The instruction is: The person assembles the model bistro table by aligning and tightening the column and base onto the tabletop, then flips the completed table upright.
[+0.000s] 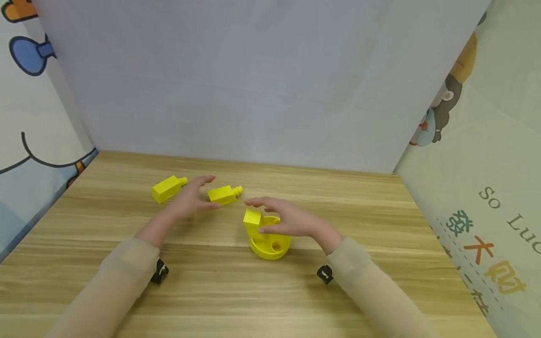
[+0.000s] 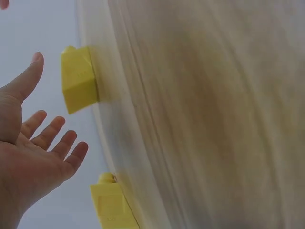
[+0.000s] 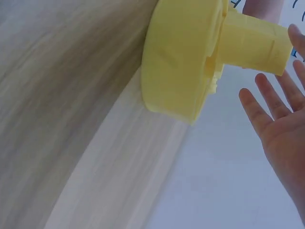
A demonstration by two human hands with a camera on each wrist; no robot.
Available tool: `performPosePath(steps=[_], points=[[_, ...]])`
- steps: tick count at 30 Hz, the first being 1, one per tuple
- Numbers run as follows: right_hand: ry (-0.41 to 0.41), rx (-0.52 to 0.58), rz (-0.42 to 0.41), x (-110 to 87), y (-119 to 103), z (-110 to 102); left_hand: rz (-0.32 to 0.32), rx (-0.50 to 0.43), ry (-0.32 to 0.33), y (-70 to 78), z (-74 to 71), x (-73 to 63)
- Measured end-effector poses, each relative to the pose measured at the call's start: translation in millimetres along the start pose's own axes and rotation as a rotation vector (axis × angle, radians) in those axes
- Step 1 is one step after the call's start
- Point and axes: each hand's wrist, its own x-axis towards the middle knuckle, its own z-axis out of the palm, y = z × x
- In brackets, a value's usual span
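Observation:
My left hand (image 1: 190, 202) hovers with fingers spread between two yellow blocks lying on the table. Each is a rectangular body with a narrow ridged stub at one end: one block (image 1: 221, 195) lies in front of the thumb and fingertips, the other block (image 1: 167, 188) beyond the wrist side. A round yellow base (image 1: 270, 254) with holes sits near the middle. One more yellow block (image 3: 255, 42) stands upright in it, its stub hidden. Fingers loosely extended, my right hand (image 1: 291, 219) is beside that upright block, the thumb overlapping it in the head view. Neither hand grips anything.
The wood-grain table (image 1: 220, 300) ends at a pale cloth backdrop (image 1: 236, 94). Printed cartoon panels stand at left and right. A small black wrist device (image 1: 159, 272) shows at the left cuff, another black device (image 1: 325, 273) at the right.

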Motion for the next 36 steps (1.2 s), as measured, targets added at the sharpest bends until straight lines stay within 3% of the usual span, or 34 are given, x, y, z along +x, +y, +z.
performPosePath(steps=[6, 11, 19, 36], points=[[0.061, -0.1, 0.042, 8.4, -9.5, 8.7, -0.037, 0.002, -0.028, -14.4, -0.6, 9.4], [0.141, -0.167, 0.063, 12.7, -14.0, 17.2, -0.052, -0.011, -0.016, -19.6, -0.2, 14.7], [0.232, -0.24, -0.027, 13.9, -12.1, 24.3, -0.036, 0.031, 0.016, -22.5, 1.2, 17.7], [0.097, -0.284, -0.215, -14.9, -8.1, 9.2, -0.061, 0.038, 0.077, -12.5, -1.6, 5.6]])
